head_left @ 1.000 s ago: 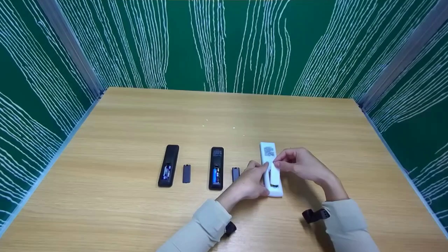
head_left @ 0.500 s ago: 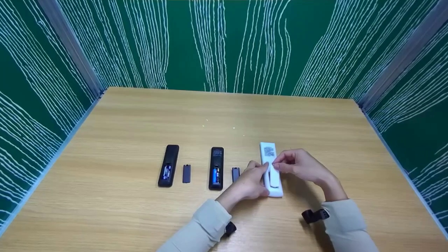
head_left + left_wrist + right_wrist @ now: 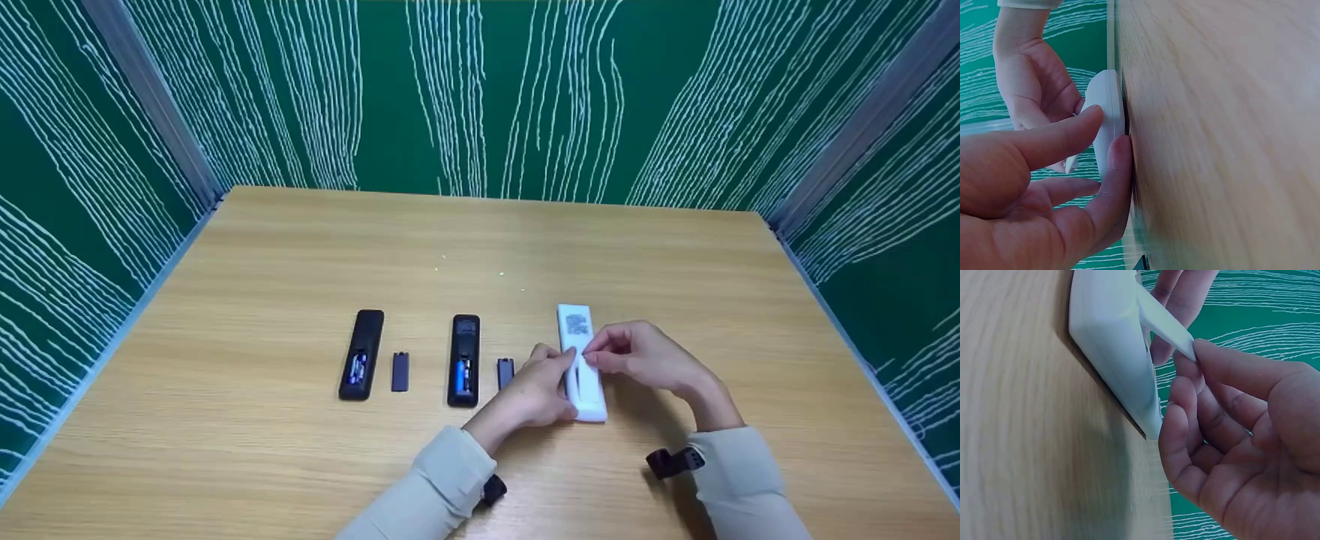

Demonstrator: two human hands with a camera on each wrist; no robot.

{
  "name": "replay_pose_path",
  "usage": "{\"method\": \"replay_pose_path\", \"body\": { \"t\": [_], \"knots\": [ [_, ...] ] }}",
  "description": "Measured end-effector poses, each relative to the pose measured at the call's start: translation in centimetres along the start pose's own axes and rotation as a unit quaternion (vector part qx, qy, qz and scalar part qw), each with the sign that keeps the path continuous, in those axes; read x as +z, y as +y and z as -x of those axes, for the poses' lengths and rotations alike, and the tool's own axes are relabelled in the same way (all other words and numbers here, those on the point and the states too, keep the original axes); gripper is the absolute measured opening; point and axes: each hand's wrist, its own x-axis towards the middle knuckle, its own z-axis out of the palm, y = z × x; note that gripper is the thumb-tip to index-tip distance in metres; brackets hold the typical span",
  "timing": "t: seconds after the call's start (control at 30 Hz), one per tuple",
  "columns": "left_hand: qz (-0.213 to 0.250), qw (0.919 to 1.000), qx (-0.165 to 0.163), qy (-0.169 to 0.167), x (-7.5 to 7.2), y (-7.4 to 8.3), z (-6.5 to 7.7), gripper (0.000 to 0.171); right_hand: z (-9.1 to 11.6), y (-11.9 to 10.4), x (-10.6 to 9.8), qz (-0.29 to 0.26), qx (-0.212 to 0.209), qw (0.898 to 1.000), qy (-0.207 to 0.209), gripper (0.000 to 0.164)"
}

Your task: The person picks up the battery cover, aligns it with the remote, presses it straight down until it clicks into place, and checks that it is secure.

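A white remote control (image 3: 574, 322) lies back side up on the table, right of centre. My left hand (image 3: 536, 386) grips it by its edges, thumb at the near end. In the left wrist view, the thumb and fingers hold the side of the remote (image 3: 1107, 107). Between right thumb and fingertips, my right hand (image 3: 652, 356) pinches the far end of a white battery cover (image 3: 1168, 323). The cover is tilted: its near end meets the remote, while the pinched end stands raised off the back. The battery compartment underneath is hidden in the head view.
Two black remotes (image 3: 367, 330) (image 3: 466, 341) lie to the left, their battery compartments uncovered with batteries inside. Beside each lies a dark battery cover (image 3: 400, 373) (image 3: 505, 373); the left arm partly hides the right one. Tiny light specks (image 3: 501, 274) dot the table (image 3: 300, 247). Green patterned walls (image 3: 675, 45) enclose it.
The white cover's near end has slid down and settled against the remote, hiding the battery end that showed a second ago. The right hand has shifted slightly nearer; the left hand stays in place.
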Motion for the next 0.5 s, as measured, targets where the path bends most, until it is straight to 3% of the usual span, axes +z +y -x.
{"method": "replay_pose_path", "body": {
  "t": [0.5],
  "knots": [
    [0.032, 0.9994, -0.013, -0.007, 0.06, 0.04, -0.05, 0.098, -0.19, 0.29, 0.23, 0.009, -0.009, 1.000, -0.001, 0.014]
  ]
}}
